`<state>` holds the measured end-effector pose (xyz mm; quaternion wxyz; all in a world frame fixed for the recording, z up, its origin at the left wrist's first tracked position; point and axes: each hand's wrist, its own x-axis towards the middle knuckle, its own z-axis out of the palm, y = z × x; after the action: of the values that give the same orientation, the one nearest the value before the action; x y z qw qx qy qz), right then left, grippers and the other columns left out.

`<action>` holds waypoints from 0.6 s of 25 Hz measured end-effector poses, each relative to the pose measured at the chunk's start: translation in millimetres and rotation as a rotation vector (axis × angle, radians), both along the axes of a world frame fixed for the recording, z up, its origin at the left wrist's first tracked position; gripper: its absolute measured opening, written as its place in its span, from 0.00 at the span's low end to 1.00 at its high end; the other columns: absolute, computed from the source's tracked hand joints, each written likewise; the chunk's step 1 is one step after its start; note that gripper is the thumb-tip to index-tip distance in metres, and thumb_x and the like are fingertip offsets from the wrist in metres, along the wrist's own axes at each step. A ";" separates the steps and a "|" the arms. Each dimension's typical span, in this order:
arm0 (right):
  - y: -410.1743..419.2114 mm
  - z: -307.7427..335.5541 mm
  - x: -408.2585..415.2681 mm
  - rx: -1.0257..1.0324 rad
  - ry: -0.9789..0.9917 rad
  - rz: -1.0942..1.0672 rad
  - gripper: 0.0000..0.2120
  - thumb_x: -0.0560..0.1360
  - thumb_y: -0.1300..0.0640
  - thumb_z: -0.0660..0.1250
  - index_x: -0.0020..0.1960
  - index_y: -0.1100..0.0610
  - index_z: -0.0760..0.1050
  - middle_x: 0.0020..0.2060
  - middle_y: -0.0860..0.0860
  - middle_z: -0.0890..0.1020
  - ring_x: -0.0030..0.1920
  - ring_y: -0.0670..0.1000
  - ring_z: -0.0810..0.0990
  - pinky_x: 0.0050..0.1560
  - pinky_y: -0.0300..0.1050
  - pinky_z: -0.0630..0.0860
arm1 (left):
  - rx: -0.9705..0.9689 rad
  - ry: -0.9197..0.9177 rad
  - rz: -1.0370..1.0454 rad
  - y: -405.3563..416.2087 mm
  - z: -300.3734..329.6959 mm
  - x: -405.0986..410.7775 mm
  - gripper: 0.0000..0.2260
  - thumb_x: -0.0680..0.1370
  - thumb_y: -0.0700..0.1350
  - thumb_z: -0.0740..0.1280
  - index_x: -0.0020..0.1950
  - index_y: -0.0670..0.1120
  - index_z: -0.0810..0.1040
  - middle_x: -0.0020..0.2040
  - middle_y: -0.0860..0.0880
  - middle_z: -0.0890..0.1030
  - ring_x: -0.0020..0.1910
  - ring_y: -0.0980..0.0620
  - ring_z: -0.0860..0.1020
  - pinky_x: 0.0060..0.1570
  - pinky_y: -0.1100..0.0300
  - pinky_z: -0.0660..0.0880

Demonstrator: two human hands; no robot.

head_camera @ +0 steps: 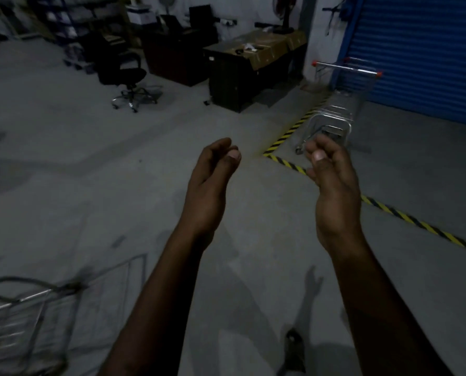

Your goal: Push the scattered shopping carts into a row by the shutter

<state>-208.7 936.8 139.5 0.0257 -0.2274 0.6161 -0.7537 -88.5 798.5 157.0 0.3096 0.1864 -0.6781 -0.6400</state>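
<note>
A silver shopping cart with red handle ends stands by the blue shutter at the upper right, inside the yellow-black floor tape. Part of another wire cart shows at the lower left, blurred. My left hand and my right hand are raised in front of me over the bare floor, fingers loosely curled, holding nothing. Neither hand touches a cart.
Dark desks and a black office chair stand along the back wall, left of the shutter. Shelving fills the far left corner. Grey concrete floor lies between the two carts. My foot shows at the bottom.
</note>
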 end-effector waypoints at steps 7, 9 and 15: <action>-40.3 11.4 99.8 -0.015 0.037 0.256 0.20 0.77 0.52 0.62 0.68 0.53 0.71 0.65 0.50 0.78 0.64 0.42 0.77 0.63 0.37 0.73 | 0.015 0.052 0.271 -10.7 3.3 121.2 0.22 0.77 0.56 0.64 0.70 0.52 0.73 0.65 0.54 0.79 0.65 0.57 0.77 0.68 0.52 0.72; -53.6 13.8 116.1 -0.024 0.050 0.313 0.21 0.77 0.51 0.62 0.69 0.53 0.71 0.65 0.50 0.78 0.65 0.43 0.76 0.64 0.38 0.73 | 0.000 0.064 0.338 -9.7 6.9 146.0 0.22 0.77 0.55 0.64 0.70 0.51 0.74 0.65 0.54 0.80 0.64 0.57 0.77 0.67 0.54 0.72; -68.0 25.1 164.1 -0.020 0.060 0.567 0.21 0.79 0.51 0.61 0.71 0.53 0.70 0.67 0.48 0.76 0.67 0.41 0.75 0.61 0.33 0.72 | -0.026 0.098 0.537 -1.0 21.7 199.2 0.16 0.83 0.47 0.64 0.70 0.49 0.73 0.65 0.52 0.79 0.64 0.57 0.77 0.65 0.60 0.74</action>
<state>-44.7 868.8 164.6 0.2150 -0.4133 0.5211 -0.7152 110.7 797.5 178.7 0.5031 0.3244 -0.5966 -0.5346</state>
